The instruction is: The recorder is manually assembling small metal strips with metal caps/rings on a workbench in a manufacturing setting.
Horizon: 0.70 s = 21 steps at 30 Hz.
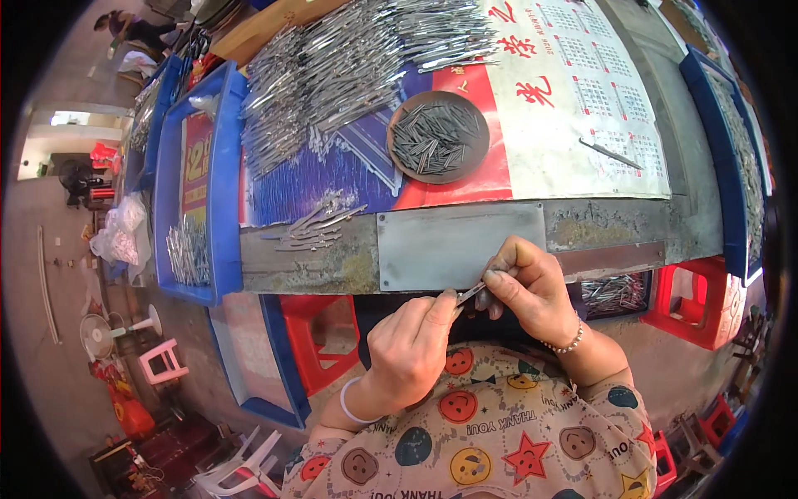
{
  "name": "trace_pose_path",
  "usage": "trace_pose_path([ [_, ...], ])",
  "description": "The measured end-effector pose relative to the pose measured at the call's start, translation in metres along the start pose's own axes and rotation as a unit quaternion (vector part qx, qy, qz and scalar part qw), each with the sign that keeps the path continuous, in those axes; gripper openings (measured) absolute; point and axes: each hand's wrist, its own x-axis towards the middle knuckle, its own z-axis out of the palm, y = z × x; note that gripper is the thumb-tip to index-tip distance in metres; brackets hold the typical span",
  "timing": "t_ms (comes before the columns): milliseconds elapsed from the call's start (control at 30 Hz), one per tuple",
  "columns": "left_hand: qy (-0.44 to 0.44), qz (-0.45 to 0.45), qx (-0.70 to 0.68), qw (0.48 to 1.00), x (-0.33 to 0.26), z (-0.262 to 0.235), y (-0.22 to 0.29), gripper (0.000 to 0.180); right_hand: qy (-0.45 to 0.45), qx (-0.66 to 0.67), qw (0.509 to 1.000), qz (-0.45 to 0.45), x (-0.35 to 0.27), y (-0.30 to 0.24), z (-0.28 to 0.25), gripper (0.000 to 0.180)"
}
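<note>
My left hand (411,337) and my right hand (528,283) meet just below the front edge of the workbench, both pinching one small thin metal piece (472,291) between fingertips. Directly above the hands a flat grey metal plate (460,244) lies on the bench edge. A round dark dish (399,158) full of short metal pins sits further back on the red and blue sheet. A small heap of assembled metal pieces (312,229) lies to the left of the plate.
A large pile of long metal parts (349,62) covers the back of the bench. Blue trays stand at the left (223,183) and the right (731,166). Red plastic stools (320,333) stand under the bench. One loose metal piece (611,154) lies on the calendar sheet.
</note>
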Motion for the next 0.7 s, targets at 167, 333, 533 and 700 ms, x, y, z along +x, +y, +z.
trace_pose_path([
  [167,-0.029,-0.020,-0.021,0.999,0.021,-0.008,0.004,0.022,-0.008,0.038,0.999,-0.009,0.001,-0.011,-0.008,0.015],
  [333,0.011,-0.004,-0.059,0.998,0.070,-0.009,-0.019,0.017,0.082,-0.036,0.991,-0.101,-0.007,-0.003,-0.032,0.020],
  [533,0.038,0.059,-0.031,0.997,0.168,0.027,-0.073,0.011,0.161,-0.261,0.909,-0.282,-0.013,0.018,-0.054,0.015],
  [700,0.017,0.130,0.047,0.990,0.236,0.073,-0.120,0.010,0.130,-0.327,0.865,-0.357,-0.001,0.009,-0.047,0.018],
])
